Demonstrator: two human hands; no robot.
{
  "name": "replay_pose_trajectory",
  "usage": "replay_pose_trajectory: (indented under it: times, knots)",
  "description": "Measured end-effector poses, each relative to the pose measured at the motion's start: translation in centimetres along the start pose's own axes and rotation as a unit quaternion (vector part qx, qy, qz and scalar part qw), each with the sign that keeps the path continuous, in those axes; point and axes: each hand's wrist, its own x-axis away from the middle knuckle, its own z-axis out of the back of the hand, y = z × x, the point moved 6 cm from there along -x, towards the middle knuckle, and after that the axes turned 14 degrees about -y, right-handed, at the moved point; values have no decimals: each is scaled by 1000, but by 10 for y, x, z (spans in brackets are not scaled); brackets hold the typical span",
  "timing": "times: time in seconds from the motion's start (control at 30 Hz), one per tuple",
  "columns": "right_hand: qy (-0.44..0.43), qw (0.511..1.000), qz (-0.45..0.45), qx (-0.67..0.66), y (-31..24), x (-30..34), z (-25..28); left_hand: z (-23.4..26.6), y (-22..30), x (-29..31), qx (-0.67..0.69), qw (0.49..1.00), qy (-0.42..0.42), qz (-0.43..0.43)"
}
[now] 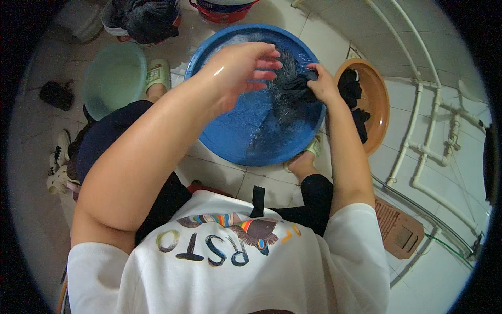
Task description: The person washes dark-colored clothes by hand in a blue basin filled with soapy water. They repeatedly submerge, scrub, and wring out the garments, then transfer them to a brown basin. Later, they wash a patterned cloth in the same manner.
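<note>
A large blue basin with water in it stands on the floor in front of me. Dark wet cloth lies bunched in its right half, partly under the water. My left hand hovers over the basin, wet, its fingers apart and nothing in them. At the right rim, my right hand has its thumb and fingers closed on the edge of the dark cloth.
An orange basin holding black clothes sits right of the blue one. Left are a pale green basin and a container of dark laundry. A red tub stands behind. Pipes and a brown washboard line the right.
</note>
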Motion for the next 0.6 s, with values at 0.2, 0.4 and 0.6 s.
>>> replay_pose_trajectory:
  times: [0.2, 0.4, 0.6]
  knots:
    - [230, 966, -66, -98, 71, -40, -51, 3, -6, -2, 10, 1000, 18, 21]
    - [92, 949, -133, -270, 97, -51, -146, 2, -9, -2, 20, 999, 28, 34]
    - [-165, 869, -279, -375, 145, -24, -222, -2, -5, 3, 27, 999, 35, 31]
